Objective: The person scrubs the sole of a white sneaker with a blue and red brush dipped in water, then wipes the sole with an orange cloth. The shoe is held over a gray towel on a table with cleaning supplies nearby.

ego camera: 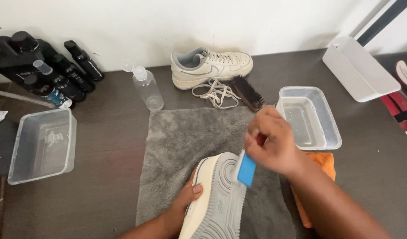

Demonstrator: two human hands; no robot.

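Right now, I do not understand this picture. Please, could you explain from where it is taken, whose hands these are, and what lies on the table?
One camera on a person's head looks down at their own bare hands. The left hand holds a sneaker sole-up on a grey towel. The right hand presses a blue brush on the sole. On the dark table lie a second sneaker, loose laces, a dark brush, two clear tubs, a clear bottle, black bottles and an orange cloth.

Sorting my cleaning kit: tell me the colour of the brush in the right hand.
Blue brush, seen in the head view.
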